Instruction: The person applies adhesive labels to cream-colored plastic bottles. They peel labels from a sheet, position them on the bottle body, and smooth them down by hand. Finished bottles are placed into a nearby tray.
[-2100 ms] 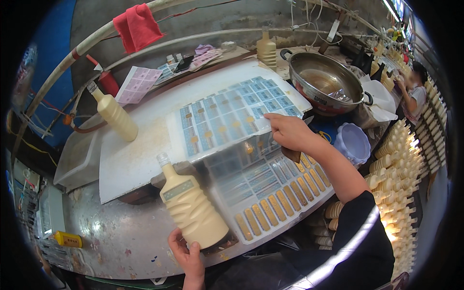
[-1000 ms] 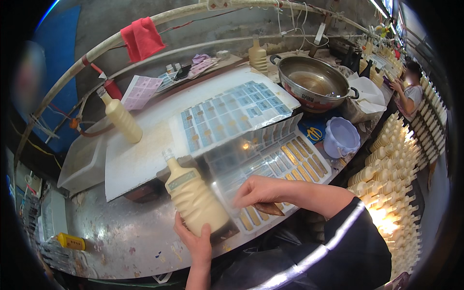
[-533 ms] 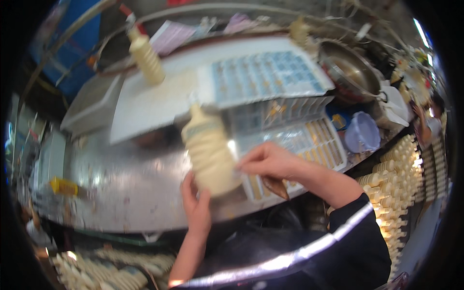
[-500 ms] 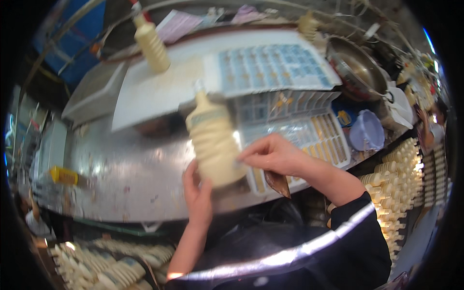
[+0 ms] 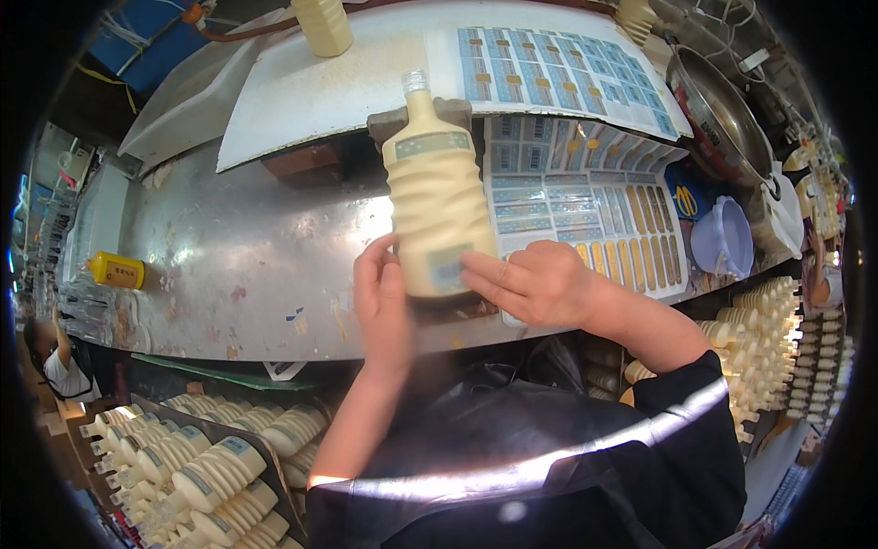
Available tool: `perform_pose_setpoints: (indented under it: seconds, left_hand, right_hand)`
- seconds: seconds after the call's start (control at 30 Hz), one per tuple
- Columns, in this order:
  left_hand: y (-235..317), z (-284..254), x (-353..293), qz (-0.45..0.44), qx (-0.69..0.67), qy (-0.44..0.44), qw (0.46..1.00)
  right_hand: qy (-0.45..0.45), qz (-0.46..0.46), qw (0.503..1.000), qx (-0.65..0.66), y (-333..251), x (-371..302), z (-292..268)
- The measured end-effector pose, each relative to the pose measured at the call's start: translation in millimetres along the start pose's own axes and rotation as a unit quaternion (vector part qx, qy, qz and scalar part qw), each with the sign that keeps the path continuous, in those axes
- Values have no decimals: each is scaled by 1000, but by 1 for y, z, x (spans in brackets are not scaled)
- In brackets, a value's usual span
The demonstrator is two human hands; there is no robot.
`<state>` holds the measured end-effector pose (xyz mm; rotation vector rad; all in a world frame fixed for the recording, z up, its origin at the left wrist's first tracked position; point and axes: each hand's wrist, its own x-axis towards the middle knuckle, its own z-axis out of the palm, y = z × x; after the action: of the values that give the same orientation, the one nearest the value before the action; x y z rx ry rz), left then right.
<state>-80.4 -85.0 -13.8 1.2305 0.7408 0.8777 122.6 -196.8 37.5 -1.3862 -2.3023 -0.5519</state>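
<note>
A cream bottle point(image 5: 439, 206) with wavy ridges and a clear threaded neck lies in front of me, neck pointing away. Its upper part lies over a brown block point(image 5: 389, 123). A grey-green band label point(image 5: 433, 144) crosses its shoulder, and a small blue-grey label point(image 5: 448, 266) is near its base. Against the lower left side is my left hand point(image 5: 380, 297), fingers curled at the bottle's edge, slightly blurred. My right hand point(image 5: 535, 282) presses its closed-together fingertips on the right edge of the small label.
Sheets of blue and gold labels point(image 5: 631, 215) lie right of the bottle, others point(image 5: 540, 69) on a white board point(image 5: 302, 110). A yellow squeeze bottle point(image 5: 117, 271) lies left. At right are a lilac tub point(image 5: 722, 236) and metal pan point(image 5: 722, 110). Stacked cream bottles point(image 5: 215, 471) flank me.
My view has shifted, so the bench appears higher. The bottle looks steadier and less blurred. My right fingers have gone from a pinch by its edge to pressing on the small label.
</note>
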Motion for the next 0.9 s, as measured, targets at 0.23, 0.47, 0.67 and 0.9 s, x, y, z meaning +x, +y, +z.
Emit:
perform_pose_setpoints:
  seconds: [0.23,0.47,0.67,0.9]
  left_hand:
    - [-12,9,2,81,202,30,975]
    - [-16,5,0,67,167,12,984]
    - [-19,-3,-3,64,137,-16,988]
    - [-11,7,-4,14,173,4,985]
  right_hand:
    - [-34,28,999,-20,-5,-19,0]
    - [56,280,930,229,-13,-41,22]
    - [36,565,678,469,-30,-7,25]
    - [28,617,669,413,-36,-1,28]
